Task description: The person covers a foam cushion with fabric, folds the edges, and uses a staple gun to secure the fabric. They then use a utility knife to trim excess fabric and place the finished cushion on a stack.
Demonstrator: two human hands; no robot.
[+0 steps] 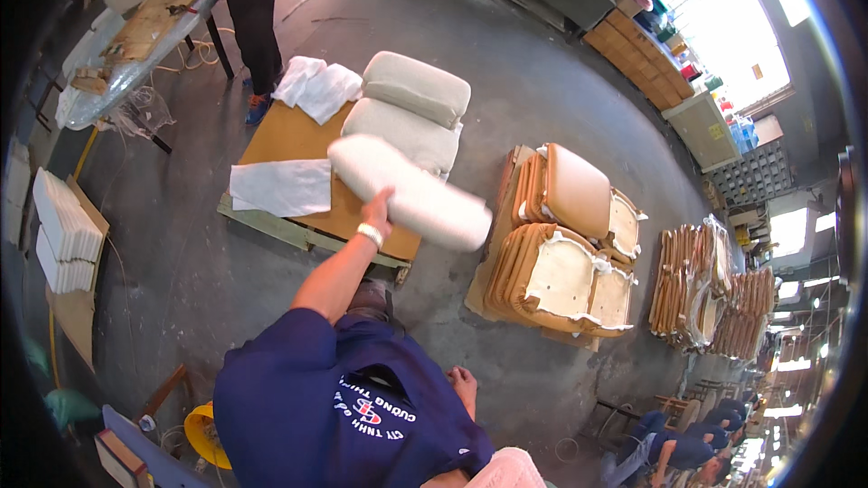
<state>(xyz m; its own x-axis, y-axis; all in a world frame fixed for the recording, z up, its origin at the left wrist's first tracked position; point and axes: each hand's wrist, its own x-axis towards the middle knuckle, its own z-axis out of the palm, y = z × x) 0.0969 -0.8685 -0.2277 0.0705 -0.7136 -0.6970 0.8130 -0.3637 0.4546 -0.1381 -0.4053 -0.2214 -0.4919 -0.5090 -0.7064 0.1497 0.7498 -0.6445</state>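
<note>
One co-worker's hand grips white cushion | own hands: right unclear, left unseen

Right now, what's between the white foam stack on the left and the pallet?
Just bare grey concrete floor; nothing stands on that stretch in the head view.

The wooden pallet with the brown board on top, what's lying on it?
On the wooden pallet lie two stacked off-white seat cushions and white fabric sheets. A hand holds a third, blurred white cushion over it, hiding the board beneath.
</note>
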